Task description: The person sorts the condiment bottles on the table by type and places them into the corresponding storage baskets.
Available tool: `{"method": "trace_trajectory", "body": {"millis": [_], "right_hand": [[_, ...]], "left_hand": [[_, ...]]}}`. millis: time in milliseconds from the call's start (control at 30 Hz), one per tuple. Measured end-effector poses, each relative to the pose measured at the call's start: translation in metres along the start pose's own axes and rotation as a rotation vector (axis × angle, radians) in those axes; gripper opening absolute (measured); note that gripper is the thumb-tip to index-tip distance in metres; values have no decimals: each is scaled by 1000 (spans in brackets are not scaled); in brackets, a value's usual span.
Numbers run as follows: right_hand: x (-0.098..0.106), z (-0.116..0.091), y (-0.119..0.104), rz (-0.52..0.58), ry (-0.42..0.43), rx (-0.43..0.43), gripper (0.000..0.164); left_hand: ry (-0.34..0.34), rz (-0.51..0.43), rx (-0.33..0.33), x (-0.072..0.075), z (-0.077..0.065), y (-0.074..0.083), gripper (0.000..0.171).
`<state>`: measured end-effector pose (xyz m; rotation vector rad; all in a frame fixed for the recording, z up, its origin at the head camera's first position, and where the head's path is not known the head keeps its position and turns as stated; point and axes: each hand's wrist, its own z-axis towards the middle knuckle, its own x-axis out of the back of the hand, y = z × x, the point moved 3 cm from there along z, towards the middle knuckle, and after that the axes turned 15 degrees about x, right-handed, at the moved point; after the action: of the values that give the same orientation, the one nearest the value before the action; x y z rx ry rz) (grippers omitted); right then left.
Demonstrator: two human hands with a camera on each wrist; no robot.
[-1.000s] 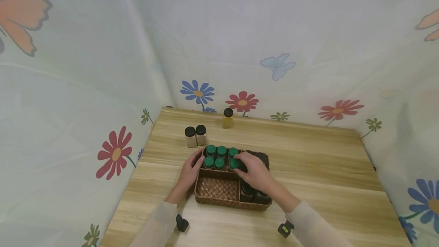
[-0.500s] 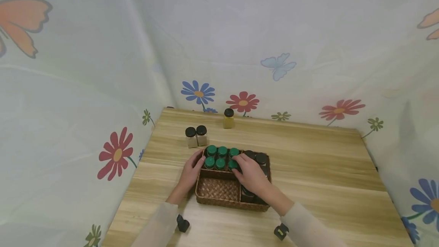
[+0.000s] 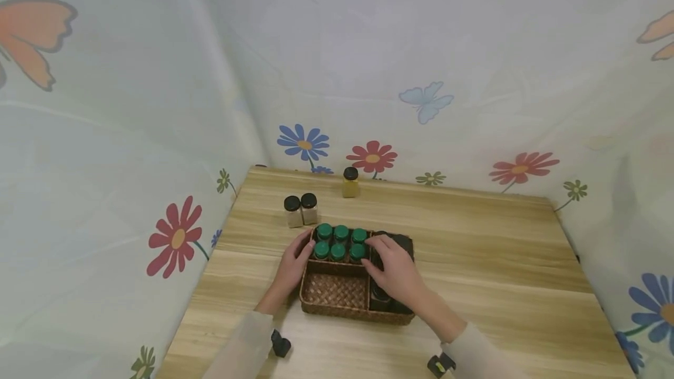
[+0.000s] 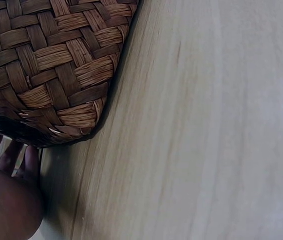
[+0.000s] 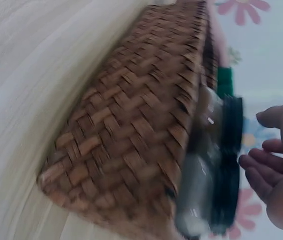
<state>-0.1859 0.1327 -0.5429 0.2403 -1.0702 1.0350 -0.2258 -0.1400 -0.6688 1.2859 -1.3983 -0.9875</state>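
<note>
In the head view a brown woven basket (image 3: 337, 310) with compartments sits on the wooden table. Its back left compartment holds several green-lidded jars (image 3: 338, 252). My left hand (image 3: 288, 265) holds the basket's left back corner, thumb at the rim; the left wrist view has its fingers (image 4: 31, 161) beside the woven wall. Just right of the front right green-lidded jar (image 3: 357, 252) hovers my right hand (image 3: 396, 268), thumb and fingers apart with nothing between them. Below it, black-lidded jars (image 3: 380, 296) fill the right compartment, partly hidden by the hand.
Two black-lidded jars (image 3: 301, 212) of pale contents stand behind the basket's left end. A yellow black-lidded jar (image 3: 350, 185) is near the table's back edge. The front left compartment (image 3: 337, 289) shows its bare woven bottom. Flowered cloth (image 3: 474, 104) surrounds the table.
The front right green-lidded jar has shifted slightly left under my right hand. That hand has since let go and drawn back to the right. My left hand has stayed at the basket.
</note>
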Motion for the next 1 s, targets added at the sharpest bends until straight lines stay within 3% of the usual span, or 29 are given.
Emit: {"method": "trace_trajectory", "body": {"millis": [200, 300, 400, 633, 833, 1000], "right_hand": [[33, -29, 16, 96, 129, -108, 36], [44, -45, 30, 161, 205, -220, 35], [45, -60, 44, 293, 301, -349, 35], [26, -80, 68, 569, 495, -567, 31], [-4, -90, 87, 644, 481, -711, 41], [-19, -89, 94, 670, 474, -695, 46]], "left_hand": [[-4, 3, 7, 1, 0, -3, 52], [-3, 12, 8, 2, 1, -2, 53], [-5, 19, 3, 2, 1, -2, 55], [-12, 14, 12, -1, 3, -5, 53], [-5, -3, 19, -2, 2, -5, 51], [-18, -30, 12, 1, 4, -6, 50]]}}
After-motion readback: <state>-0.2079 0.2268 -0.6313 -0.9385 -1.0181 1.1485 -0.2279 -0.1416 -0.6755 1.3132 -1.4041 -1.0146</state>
